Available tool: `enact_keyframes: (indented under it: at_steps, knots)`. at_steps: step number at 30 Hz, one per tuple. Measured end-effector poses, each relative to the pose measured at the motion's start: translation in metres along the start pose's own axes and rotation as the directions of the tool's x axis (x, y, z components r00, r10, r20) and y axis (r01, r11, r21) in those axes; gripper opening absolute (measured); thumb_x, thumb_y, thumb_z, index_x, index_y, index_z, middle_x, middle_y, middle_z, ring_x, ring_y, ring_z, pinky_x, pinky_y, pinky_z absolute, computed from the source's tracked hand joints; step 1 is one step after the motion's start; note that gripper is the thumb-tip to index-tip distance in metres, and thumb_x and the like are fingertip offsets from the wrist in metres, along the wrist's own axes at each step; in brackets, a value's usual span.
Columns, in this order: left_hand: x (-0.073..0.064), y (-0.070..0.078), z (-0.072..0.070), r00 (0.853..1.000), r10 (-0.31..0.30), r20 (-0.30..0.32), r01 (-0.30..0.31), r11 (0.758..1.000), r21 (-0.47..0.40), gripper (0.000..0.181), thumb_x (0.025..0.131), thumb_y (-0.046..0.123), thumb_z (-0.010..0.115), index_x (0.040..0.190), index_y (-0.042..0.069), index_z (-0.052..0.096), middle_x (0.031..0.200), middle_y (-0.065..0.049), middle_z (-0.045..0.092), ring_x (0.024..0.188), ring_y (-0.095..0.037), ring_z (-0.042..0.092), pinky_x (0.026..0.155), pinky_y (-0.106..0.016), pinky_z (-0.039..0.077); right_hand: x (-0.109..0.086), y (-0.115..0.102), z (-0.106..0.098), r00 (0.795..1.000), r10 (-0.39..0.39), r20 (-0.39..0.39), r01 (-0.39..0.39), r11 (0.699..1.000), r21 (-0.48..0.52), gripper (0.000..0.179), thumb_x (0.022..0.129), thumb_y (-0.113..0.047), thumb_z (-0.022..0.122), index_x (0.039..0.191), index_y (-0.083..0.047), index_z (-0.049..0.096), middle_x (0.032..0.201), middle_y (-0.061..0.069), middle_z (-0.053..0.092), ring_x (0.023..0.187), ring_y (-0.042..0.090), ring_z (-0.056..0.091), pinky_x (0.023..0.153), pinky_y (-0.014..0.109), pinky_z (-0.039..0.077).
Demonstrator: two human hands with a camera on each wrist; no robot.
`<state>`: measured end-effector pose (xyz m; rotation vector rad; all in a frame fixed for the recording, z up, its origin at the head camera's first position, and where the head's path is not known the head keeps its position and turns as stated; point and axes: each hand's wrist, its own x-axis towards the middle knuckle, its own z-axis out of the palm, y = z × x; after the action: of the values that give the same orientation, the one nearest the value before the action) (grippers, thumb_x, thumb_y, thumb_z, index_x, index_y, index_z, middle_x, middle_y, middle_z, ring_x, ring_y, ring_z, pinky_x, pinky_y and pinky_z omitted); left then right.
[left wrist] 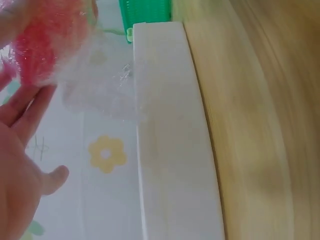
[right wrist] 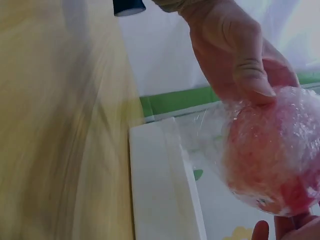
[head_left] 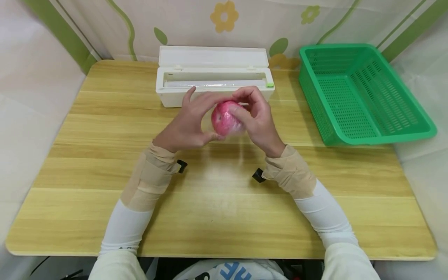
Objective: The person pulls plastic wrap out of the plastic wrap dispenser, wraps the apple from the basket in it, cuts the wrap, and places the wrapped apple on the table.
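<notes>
A round pink-red apple [head_left: 224, 118] in clear plastic wrap is held up between both hands over the middle of the table. My left hand [head_left: 187, 124] holds it from the left, thumb at its lower edge and forefinger along the top; the little finger sticks out. From the right, my right hand [head_left: 257, 118] grips the wrapped apple, its thumb pressing on the film and its fingers bent behind. Loose plastic wrap [left wrist: 100, 85] hangs off the apple in the left wrist view. Crinkled film covers the apple [right wrist: 270, 155] in the right wrist view.
Just behind the hands stands a white cling film box [head_left: 215, 97], lid raised, with a film roll [head_left: 217, 83] and a green slider [head_left: 269, 85] in it. A green plastic basket [head_left: 385, 140] sits at the back right of the wooden table [head_left: 217, 225]. A flowered curtain hangs behind.
</notes>
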<state>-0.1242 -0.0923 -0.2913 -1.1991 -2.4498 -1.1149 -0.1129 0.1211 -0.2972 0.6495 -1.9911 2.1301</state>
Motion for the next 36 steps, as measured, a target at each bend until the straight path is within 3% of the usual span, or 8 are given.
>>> enact_keyframes:
  at_steps: [5,7,11,16,21,25,28,36]
  knots:
    - [0.003,-0.001,-0.002,0.964,-0.223,-0.143,0.19,0.958,-0.213,0.082,0.085,0.025,0.091,0.155,0.017,0.051,0.147,-0.005,0.062,0.136,-0.02,0.054,0.119,-0.049,0.039,0.003,-0.005,-0.006,0.996,0.058,-0.073,-0.062,0.997,-0.053,0.036,0.103,-0.025,0.043,0.131,-0.007,0.057,0.128,0.007,0.065,0.125,0.025,0.06,0.104,0.04,0.047]
    - [0.003,0.0,-0.004,0.903,-0.388,-0.186,0.276,0.854,-0.44,0.07,0.09,0.021,0.085,0.151,0.018,0.052,0.145,-0.008,0.063,0.132,-0.02,0.057,0.113,-0.042,0.048,0.003,-0.005,-0.007,0.992,0.121,-0.047,-0.125,0.988,-0.092,0.045,0.105,-0.029,0.04,0.14,-0.006,0.054,0.136,0.013,0.064,0.131,0.029,0.058,0.105,0.043,0.045]
    - [0.002,0.002,-0.009,0.764,-0.62,-0.177,0.274,0.56,-0.782,0.04,0.098,0.02,0.07,0.131,0.018,0.048,0.142,-0.011,0.062,0.123,-0.022,0.063,0.102,-0.035,0.055,0.001,-0.002,-0.004,0.959,0.261,0.113,-0.244,0.959,-0.146,0.058,0.107,-0.03,0.042,0.16,-0.006,0.038,0.155,0.02,0.052,0.144,0.033,0.05,0.12,0.045,0.039]
    - [0.003,0.0,-0.008,0.702,-0.704,-0.112,0.259,0.398,-0.88,0.032,0.099,0.025,0.064,0.117,0.017,0.039,0.134,-0.012,0.061,0.108,-0.02,0.066,0.103,-0.033,0.054,-0.002,0.003,0.003,0.955,0.243,0.172,-0.208,0.958,-0.198,0.07,0.103,-0.024,0.062,0.165,-0.014,0.03,0.162,0.013,0.044,0.144,0.027,0.051,0.118,0.052,0.045]
    - [0.005,-0.004,-0.006,0.716,-0.698,-0.002,0.289,0.299,-0.909,0.048,0.098,0.027,0.062,0.137,0.019,0.034,0.144,-0.013,0.05,0.109,-0.025,0.068,0.109,-0.037,0.055,-0.002,0.009,0.003,0.999,-0.048,-0.008,0.044,0.954,-0.295,0.057,0.099,-0.013,0.074,0.15,-0.008,0.049,0.145,0.015,0.059,0.125,0.017,0.062,0.096,0.039,0.054]
    - [0.005,-0.005,-0.006,0.784,-0.612,0.108,0.346,0.285,-0.894,0.06,0.097,0.032,0.056,0.152,0.022,0.033,0.15,-0.013,0.046,0.117,-0.034,0.068,0.108,-0.041,0.056,0.0,0.008,0.0,0.957,-0.278,-0.076,0.237,0.909,-0.342,0.031,0.098,-0.003,0.073,0.126,0.005,0.064,0.119,0.021,0.068,0.103,0.011,0.066,0.079,0.026,0.058]
    - [0.005,-0.005,-0.005,0.805,-0.568,0.168,0.388,0.291,-0.875,0.062,0.097,0.034,0.053,0.155,0.02,0.036,0.147,-0.012,0.051,0.115,-0.035,0.071,0.106,-0.045,0.058,0.002,0.005,-0.003,0.924,-0.375,-0.071,0.329,0.877,-0.351,0.015,0.095,0.005,0.073,0.109,0.008,0.069,0.102,0.022,0.069,0.09,0.006,0.065,0.071,0.021,0.059]
    - [0.001,-0.01,-0.009,0.754,-0.637,0.161,0.435,0.3,-0.849,0.051,0.1,0.03,0.059,0.145,0.01,0.047,0.133,-0.012,0.061,0.099,-0.025,0.078,0.093,-0.04,0.065,0.008,-0.005,-0.016,0.892,-0.45,-0.041,0.41,0.844,-0.346,0.012,0.086,0.012,0.079,0.097,0.006,0.079,0.085,0.015,0.069,0.075,0.004,0.062,0.066,0.017,0.055]
